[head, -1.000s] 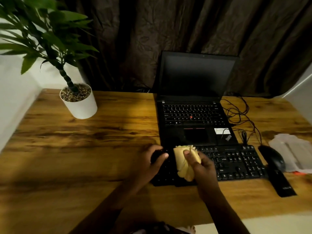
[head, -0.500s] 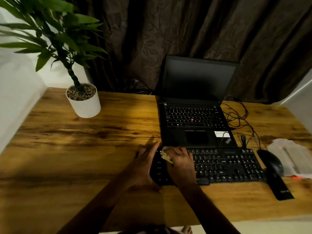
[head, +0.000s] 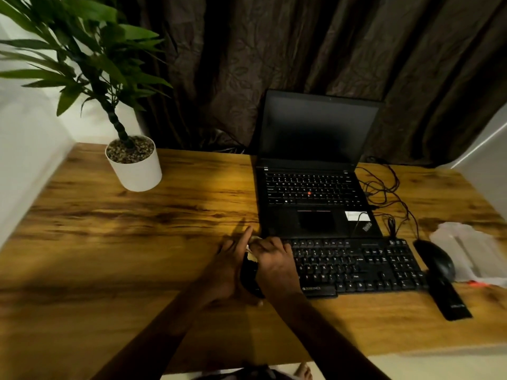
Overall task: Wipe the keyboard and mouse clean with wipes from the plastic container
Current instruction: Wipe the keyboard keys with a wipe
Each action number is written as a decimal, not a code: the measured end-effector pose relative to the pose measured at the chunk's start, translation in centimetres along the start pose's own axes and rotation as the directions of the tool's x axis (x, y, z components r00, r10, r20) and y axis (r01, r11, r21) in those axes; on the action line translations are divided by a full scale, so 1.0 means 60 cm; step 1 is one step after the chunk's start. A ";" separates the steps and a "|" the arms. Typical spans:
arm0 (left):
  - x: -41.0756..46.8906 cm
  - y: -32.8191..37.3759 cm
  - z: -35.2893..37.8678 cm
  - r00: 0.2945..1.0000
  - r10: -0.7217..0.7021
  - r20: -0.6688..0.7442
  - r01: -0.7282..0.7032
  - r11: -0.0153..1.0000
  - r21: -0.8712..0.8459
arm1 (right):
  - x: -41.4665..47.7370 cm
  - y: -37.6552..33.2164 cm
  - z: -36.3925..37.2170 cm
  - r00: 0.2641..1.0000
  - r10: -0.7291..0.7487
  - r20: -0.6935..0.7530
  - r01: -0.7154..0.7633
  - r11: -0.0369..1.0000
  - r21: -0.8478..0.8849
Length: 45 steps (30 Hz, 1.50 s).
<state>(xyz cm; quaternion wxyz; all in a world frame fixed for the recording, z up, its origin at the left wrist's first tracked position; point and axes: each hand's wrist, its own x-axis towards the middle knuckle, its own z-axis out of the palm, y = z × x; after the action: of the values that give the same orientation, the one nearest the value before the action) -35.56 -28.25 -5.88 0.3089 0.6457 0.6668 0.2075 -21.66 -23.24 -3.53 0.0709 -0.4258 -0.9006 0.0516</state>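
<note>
A black keyboard [head: 356, 266] lies on the wooden desk [head: 137, 242] in front of the laptop. My right hand [head: 275, 260] presses a pale wipe [head: 251, 252] onto the keyboard's left part; only the wipe's edge shows under the fingers. Flat against the keyboard's left end rests my left hand [head: 233, 266], fingers straight. The black mouse [head: 436, 259] sits just right of the keyboard. A clear plastic container [head: 472, 250] of wipes lies at the desk's right edge.
An open black laptop [head: 312, 187] stands behind the keyboard, with tangled cables [head: 384, 193] to its right. A potted plant [head: 134, 165] stands at the back left. A black flat object [head: 450, 300] lies below the mouse. Dark curtains hang behind the desk.
My right hand came down from holding the wipe up in the air and now presses it on the keyboard's left part. My left hand flattened against the keyboard's left end.
</note>
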 end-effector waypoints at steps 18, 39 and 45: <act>-0.008 0.006 -0.002 1.000 -0.001 -0.020 0.001 1.000 -0.002 | 0.004 -0.001 -0.031 0.980 -0.003 0.200 0.007 1.000 -0.021; -0.006 0.011 -0.003 1.000 -0.013 -0.008 0.013 0.998 -0.057 | 0.015 -0.004 -0.047 0.952 0.045 0.303 -0.018 0.995 -0.094; -0.011 0.013 -0.008 1.000 0.006 0.003 -0.006 0.999 -0.050 | 0.005 0.004 -0.045 0.970 0.066 0.235 -0.044 0.994 -0.096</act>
<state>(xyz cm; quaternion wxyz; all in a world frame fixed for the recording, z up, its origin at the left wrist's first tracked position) -35.35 -28.77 -4.92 0.3254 0.6400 0.6591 0.2239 -21.19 -22.78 -0.89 -0.0583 -0.4441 -0.8918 0.0633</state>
